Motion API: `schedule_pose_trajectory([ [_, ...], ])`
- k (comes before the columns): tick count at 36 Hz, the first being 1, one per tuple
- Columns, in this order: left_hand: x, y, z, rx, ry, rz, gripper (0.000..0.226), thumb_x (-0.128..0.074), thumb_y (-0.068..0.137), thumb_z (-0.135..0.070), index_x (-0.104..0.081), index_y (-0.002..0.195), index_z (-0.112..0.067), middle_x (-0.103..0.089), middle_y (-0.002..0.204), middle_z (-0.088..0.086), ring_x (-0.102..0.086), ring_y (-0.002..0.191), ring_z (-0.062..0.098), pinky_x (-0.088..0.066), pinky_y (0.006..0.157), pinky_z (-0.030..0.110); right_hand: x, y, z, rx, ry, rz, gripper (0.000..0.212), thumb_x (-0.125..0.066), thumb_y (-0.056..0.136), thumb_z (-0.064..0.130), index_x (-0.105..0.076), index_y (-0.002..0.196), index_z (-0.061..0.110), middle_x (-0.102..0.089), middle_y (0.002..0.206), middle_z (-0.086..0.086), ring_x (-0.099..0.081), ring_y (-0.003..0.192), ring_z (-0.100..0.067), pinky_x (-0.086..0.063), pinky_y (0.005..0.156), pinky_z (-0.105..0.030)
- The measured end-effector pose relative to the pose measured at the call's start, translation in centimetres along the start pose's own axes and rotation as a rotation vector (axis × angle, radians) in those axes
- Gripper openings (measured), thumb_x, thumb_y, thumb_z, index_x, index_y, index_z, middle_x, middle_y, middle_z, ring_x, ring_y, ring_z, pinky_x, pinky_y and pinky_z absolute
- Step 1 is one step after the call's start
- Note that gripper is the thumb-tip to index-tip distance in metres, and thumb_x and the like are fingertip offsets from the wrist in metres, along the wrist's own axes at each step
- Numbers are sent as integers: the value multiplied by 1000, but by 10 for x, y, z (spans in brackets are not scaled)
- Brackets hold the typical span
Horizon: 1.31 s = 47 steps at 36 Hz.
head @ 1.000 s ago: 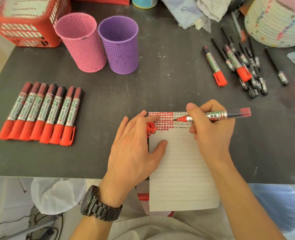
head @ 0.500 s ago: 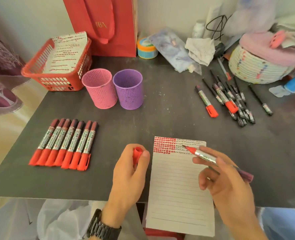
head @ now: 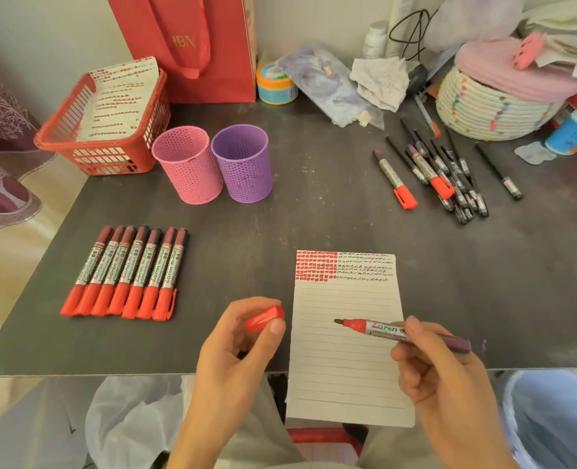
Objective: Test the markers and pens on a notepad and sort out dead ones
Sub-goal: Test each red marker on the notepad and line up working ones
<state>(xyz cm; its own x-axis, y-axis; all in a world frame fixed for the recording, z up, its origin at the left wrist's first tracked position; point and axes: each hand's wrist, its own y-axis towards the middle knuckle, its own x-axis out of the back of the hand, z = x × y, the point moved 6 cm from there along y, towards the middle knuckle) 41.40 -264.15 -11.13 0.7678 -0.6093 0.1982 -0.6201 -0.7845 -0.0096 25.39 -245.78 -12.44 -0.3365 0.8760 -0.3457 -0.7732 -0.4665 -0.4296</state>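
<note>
Your right hand (head: 442, 374) pinches the uncapped red marker (head: 392, 330) by its barrel, tip pointing left over the notepad (head: 344, 367), which lies at the near edge of the worktop (head: 314, 214). Your left hand (head: 232, 346) pinches the red cap (head: 265, 319) just beside the pad's left edge. The hands are apart, each clamped on its piece. Recapping looks like the step in hand: turn the cap's mouth toward the tip, line both up on one axis, and push until it seats, keeping ink off your fingers. If it wrote, it likely belongs with the row of capped markers (head: 128, 272) on your left.
</note>
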Motion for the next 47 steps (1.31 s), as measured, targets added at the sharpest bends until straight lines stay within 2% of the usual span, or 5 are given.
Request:
schedule_pose_trajectory([
  [10,-6,-8,-6,20,-27,75,29,-71,79,-44,-72,107,-46,-75,104,-12,-70,93,12,-53,75,14,-13,-12,0,-14,72,165,29,-57,78,24,-80,89,9,-69,78,-23,-50,43,-20,-42,37,-25],
  [14,-6,-7,-5,25,-20,89,29,-71,78,-44,-71,107,-46,-75,103,-14,-69,94,12,-53,77,14,-15,-12,-1,-7,49,119,18,-66,68,29,-76,77,17,-70,76,-27,-49,40,-19,-41,35,-24],
  [26,-8,-10,-4,9,14,124,27,-71,80,-41,-71,107,-45,-75,102,-13,-69,93,14,-53,76,16,-6,-12,-3,36,-62,-6,45,-72,67,53,-80,88,14,-70,70,-24,-49,40,-15,-40,36,-22],
  [39,-8,-13,0,24,36,150,38,-71,79,-54,-69,114,-42,-75,105,-9,-68,93,24,-58,83,48,-1,-12,-5,49,-86,-35,50,-78,69,61,-79,89,15,-69,67,-20,-50,42,-13,-41,38,-20],
  [47,-16,-13,-3,16,115,231,29,-74,84,-49,-69,113,-46,-73,107,-12,-65,93,19,-51,79,35,-12,-15,-3,129,-227,-7,74,-75,49,86,-78,86,21,-71,67,-17,-53,44,-14,-44,41,-20],
])
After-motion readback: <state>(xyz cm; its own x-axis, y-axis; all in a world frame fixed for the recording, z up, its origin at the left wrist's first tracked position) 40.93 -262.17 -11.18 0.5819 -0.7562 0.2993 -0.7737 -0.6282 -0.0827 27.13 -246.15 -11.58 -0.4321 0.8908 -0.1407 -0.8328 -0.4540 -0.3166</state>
